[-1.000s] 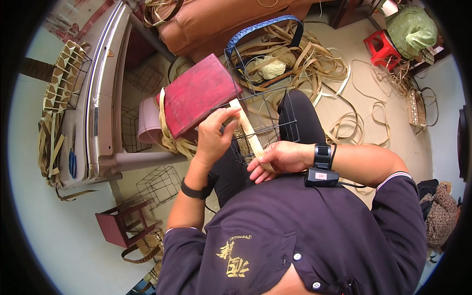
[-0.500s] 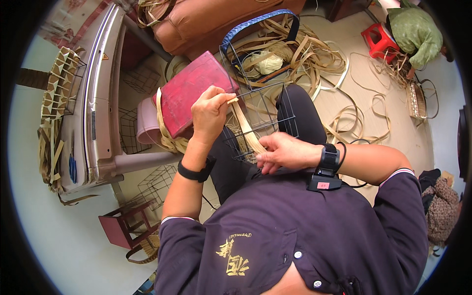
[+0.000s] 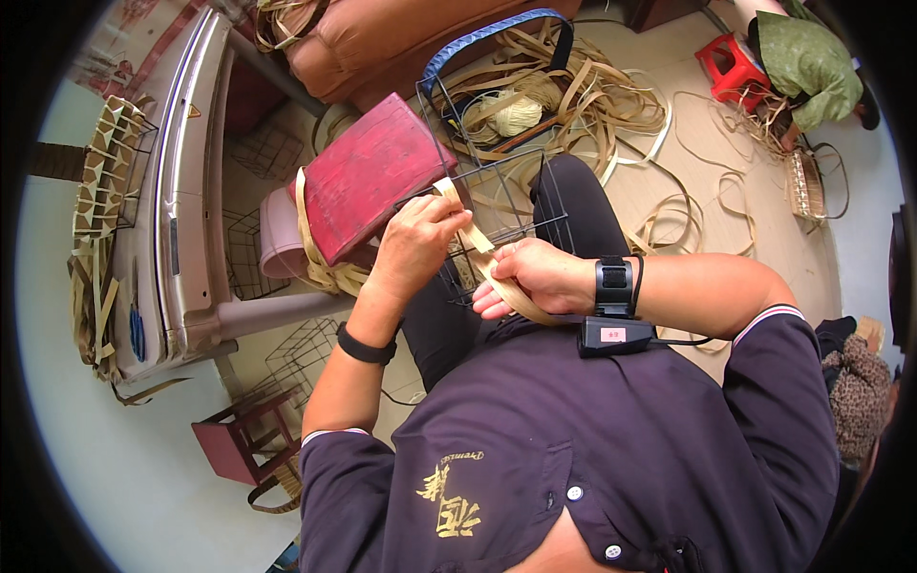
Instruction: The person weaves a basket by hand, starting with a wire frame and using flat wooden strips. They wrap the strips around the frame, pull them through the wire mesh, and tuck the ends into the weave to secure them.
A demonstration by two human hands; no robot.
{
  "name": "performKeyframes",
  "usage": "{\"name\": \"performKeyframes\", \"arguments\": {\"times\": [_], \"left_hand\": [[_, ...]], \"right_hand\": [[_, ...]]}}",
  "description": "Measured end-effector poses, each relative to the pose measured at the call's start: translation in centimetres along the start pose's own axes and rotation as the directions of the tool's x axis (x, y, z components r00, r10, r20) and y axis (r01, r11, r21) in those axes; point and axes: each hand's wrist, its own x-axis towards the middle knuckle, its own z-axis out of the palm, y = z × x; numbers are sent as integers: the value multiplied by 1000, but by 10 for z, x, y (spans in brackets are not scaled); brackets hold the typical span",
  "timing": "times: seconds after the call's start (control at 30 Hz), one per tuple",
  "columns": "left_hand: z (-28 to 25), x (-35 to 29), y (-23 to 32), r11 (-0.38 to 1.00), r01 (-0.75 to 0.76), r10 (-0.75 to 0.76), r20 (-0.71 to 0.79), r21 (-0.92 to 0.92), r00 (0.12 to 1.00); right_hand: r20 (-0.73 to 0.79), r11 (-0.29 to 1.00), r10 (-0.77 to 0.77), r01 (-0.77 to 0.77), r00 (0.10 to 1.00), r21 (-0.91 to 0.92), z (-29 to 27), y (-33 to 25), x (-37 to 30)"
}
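At mid-frame, a pale strip (image 3: 477,240) runs from upper left to lower right: the left hand (image 3: 416,241) pinches its upper part; the right hand (image 3: 543,274) holds it lower, between thumb and fingers.

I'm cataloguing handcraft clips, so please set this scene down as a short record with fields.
Left hand: pinching a pale flat strip
Right hand: a strip across its fingers, perhaps the same one
Ahead of hands: black wire basket frame, blue-wrapped handle
Left of frame: red rectangular panel, pink bucket
Beyond frame: heaped tan strips, cream yarn ball
Upper right: red plastic stool, person in green
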Motion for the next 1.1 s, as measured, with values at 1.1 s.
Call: {"name": "performKeyframes", "arguments": {"times": [1.1], "left_hand": [[3, -12, -15, 797, 215, -214, 69, -565, 974]], "right_hand": [[-289, 992, -89, 110, 953, 57, 13, 10, 14]]}}
